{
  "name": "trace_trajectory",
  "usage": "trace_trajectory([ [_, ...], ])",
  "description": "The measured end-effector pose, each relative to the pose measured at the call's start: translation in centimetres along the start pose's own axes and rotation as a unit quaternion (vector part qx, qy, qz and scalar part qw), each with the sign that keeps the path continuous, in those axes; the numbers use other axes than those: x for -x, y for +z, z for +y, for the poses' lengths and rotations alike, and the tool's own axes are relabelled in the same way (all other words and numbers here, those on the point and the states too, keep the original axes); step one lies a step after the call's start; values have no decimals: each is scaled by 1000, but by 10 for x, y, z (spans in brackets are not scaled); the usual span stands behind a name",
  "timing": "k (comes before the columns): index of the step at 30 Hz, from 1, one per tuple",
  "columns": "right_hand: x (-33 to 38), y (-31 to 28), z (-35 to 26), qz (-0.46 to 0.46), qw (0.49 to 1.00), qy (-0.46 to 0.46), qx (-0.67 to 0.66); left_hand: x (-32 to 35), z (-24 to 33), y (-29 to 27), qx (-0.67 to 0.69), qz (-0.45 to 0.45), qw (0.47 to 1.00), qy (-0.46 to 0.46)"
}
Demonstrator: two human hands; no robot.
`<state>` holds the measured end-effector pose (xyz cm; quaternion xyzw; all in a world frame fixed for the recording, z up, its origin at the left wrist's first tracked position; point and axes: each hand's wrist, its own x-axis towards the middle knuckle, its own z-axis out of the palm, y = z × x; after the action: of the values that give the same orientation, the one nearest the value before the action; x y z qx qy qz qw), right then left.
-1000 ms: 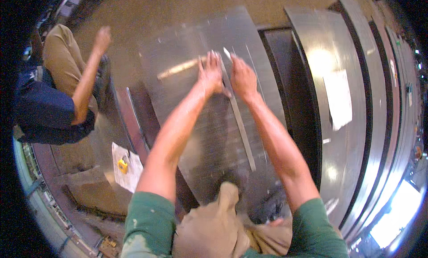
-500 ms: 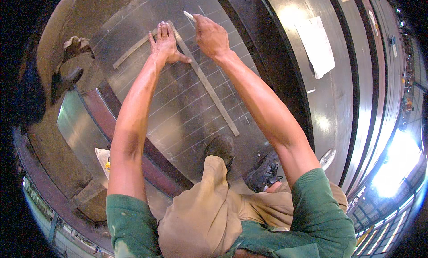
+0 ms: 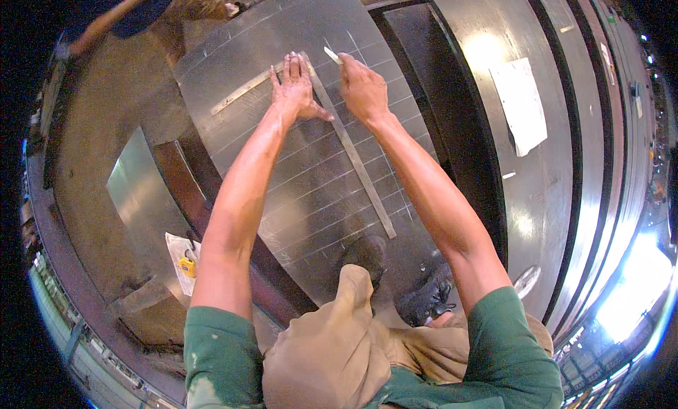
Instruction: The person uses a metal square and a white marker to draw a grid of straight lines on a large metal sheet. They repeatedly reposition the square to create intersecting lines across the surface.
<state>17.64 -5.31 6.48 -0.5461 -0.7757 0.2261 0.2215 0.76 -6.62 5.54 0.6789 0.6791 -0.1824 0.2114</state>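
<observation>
A metal framing square point(image 3: 364, 174) lies on a dark steel plate point(image 3: 311, 204) ruled with a grid of pale lines. My left hand point(image 3: 293, 95) rests flat on the square near its corner, fingers spread and thumb stretched out over the long arm. To the right of that corner, my right hand point(image 3: 365, 91) is closed around a slim white stick of chalk point(image 3: 332, 55). The chalk's tip points up and to the left, close to a drawn line; I cannot tell whether it touches the plate.
My shoes point(image 3: 424, 296) stand at the plate's near end. A white sheet point(image 3: 519, 107) lies on long steel plates at right. Left are a brown steel beam point(image 3: 182, 176) and a white cloth-like piece point(image 3: 176, 257) with a yellow tape measure point(image 3: 187, 265). Another person point(image 3: 152, 17) is at the far left.
The view has shifted, moving the scene right and down. Against the plate, my right hand and chalk have come slightly nearer to me. The other person has moved farther away.
</observation>
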Motion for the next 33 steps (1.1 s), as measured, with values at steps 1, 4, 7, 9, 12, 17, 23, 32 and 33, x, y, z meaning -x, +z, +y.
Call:
trace_trajectory([
  [1, -1, 3, 1, -4, 1000, -1, 2, 0, 0, -1, 0, 5, 1000, -1],
  [4, -5, 16, -2, 45, 998, -44, -14, 3, 2, 0, 10, 17, 1000, 0],
  [7, -9, 25, -13, 13, 999, -32, -3, 3, 0, 0, 18, 13, 1000, 0],
  [9, -11, 27, -20, 1, 999, -34, 13, 1, -3, 1, 22, 11, 1000, -1],
  [12, -13, 30, -26, 0, 999, -32, 23, -3, -4, 1, 21, 6, 1000, -7],
  [17, -17, 30, -25, -13, 1000, -27, -8, 1, 1, 0, 18, 0, 1000, -16],
  [23, -25, 25, -17, -59, 997, -41, 4, 5, 9, -7, 7, -1, 1000, -14],
  [32, 4, -1, -17, -156, 986, -31, 44, 2, 3, 3, -19, 27, 999, -12],
  [33, 12, -6, -15, -159, 986, -31, 34, 2, 4, 3, -16, 30, 999, -9],
])
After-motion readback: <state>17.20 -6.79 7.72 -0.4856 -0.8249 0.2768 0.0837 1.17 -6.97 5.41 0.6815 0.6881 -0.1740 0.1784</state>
